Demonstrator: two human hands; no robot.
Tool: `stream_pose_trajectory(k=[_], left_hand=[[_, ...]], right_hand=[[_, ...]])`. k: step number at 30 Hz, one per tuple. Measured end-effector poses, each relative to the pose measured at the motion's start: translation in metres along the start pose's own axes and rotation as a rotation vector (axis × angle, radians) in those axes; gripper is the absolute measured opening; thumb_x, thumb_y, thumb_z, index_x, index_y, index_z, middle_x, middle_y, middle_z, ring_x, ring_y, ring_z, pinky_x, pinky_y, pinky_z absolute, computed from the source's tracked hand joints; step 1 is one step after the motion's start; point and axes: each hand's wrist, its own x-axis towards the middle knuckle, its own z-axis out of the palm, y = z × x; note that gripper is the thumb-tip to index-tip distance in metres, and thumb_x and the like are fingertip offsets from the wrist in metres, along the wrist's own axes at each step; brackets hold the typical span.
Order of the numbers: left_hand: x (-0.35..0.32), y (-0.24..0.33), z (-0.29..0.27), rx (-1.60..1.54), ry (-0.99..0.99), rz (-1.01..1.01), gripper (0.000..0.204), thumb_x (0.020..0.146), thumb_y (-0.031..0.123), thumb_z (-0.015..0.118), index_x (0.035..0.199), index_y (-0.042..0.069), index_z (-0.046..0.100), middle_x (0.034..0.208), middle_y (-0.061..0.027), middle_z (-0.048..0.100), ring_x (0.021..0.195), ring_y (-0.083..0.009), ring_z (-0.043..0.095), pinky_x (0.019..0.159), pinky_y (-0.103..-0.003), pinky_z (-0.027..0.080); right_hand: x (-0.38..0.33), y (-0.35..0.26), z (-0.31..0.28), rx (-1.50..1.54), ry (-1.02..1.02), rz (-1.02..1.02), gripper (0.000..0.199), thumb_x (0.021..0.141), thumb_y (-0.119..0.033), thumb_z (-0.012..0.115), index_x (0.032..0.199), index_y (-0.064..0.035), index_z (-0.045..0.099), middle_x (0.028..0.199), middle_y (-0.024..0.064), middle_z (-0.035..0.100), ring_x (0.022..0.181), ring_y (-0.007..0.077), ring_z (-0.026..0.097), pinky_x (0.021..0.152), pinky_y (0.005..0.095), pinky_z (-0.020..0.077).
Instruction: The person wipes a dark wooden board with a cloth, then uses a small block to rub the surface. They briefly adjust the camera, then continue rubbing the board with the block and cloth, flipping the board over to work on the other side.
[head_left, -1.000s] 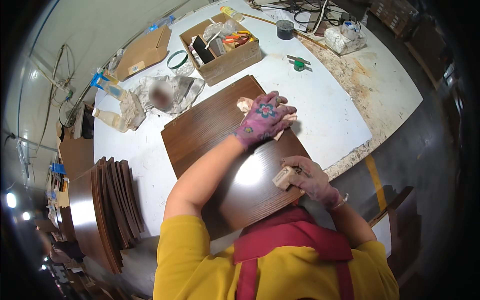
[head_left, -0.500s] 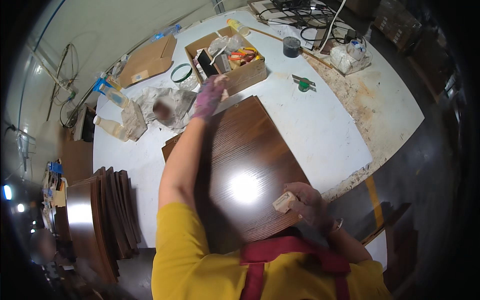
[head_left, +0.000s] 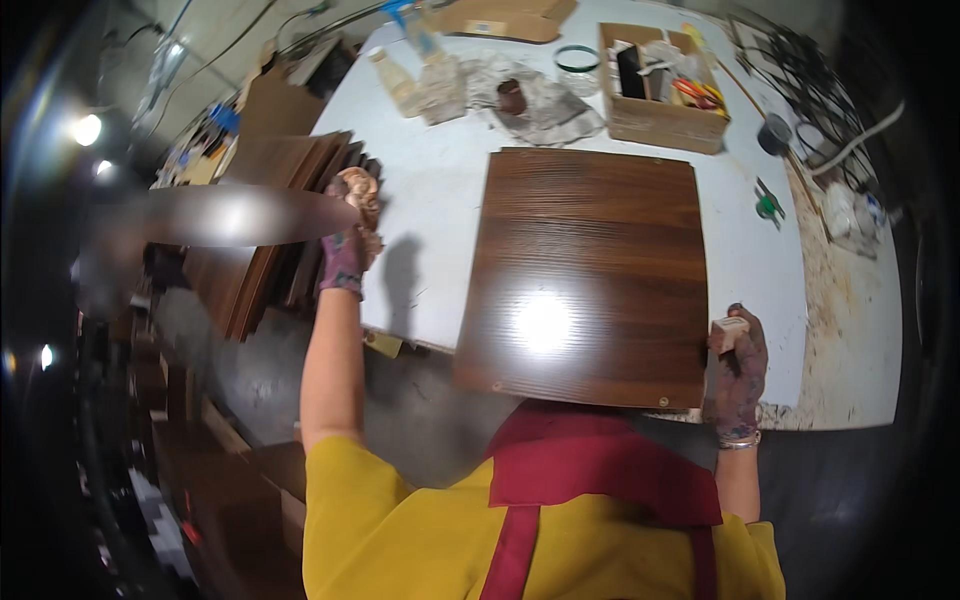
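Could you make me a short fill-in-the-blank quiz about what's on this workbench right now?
1. The dark wooden panel lies flat on the ____ table.
2. The right hand holds a small ____ block at the panel's edge.
3. The left hand reaches toward the stack of panels on the person's ____.

Missing words: white; wooden; left

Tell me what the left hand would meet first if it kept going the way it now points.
Probably the stack of dark wood panels standing beside the white table. The left hand, holding a wadded cloth, points up-left at them. Depth is unclear, so it may pass above.
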Motion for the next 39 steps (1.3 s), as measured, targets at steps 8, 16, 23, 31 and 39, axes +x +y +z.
stream_pose_trajectory(k=[8,16,23,31,39], left_hand=[[-0.110,-0.007,0.048,1.098,-0.143,0.314,0.064,0.088,0.040,0.068,0.139,0.006,0.046,0.140,-0.0141,0.047,0.131,-0.0338,0.043,0.110,-0.040,0.034],[-0.258,-0.049,0.073,1.474,-0.557,0.584,0.065,0.080,0.023,0.072,0.140,0.028,0.048,0.146,-0.0098,0.044,0.135,-0.0373,0.039,0.106,-0.049,0.039],[-0.252,-0.081,0.064,1.393,-0.412,0.789,0.053,0.083,0.010,0.062,0.134,0.021,0.054,0.134,-0.0105,0.057,0.125,-0.0389,0.052,0.101,-0.044,0.048],[-0.288,0.076,0.086,1.275,-0.428,0.857,0.041,0.081,0.009,0.068,0.121,0.018,0.064,0.123,-0.0047,0.064,0.110,-0.0275,0.065,0.087,-0.033,0.057],[-0.150,0.198,0.081,0.277,-0.330,0.619,0.056,0.082,0.013,0.077,0.131,0.002,0.055,0.123,-0.0075,0.062,0.101,-0.0145,0.063,0.088,-0.025,0.052]], right_hand=[[-0.003,-0.010,-0.024,0.008,-0.057,-0.044,0.043,0.096,-0.019,0.059,0.130,0.0052,0.048,0.120,0.0101,0.051,0.104,0.0179,0.056,0.086,0.0294,0.0487],[-0.005,-0.006,-0.065,0.043,0.061,0.059,0.051,0.095,-0.024,0.057,0.134,0.0070,0.046,0.122,0.0111,0.057,0.109,0.0186,0.057,0.091,0.0312,0.0476],[0.010,-0.012,-0.059,0.151,-0.007,0.022,0.042,0.099,-0.024,0.056,0.134,-0.0017,0.053,0.131,0.0057,0.057,0.112,0.0149,0.058,0.091,0.0333,0.0505],[0.041,-0.070,-0.146,0.171,0.086,-0.223,0.036,0.100,-0.020,0.055,0.127,0.0027,0.056,0.111,0.0058,0.061,0.099,0.0138,0.056,0.094,0.0293,0.0441],[0.025,-0.085,-0.141,0.217,0.061,-0.230,0.042,0.102,-0.021,0.043,0.138,0.0004,0.046,0.126,0.0082,0.056,0.115,0.0170,0.054,0.099,0.0332,0.0449]])
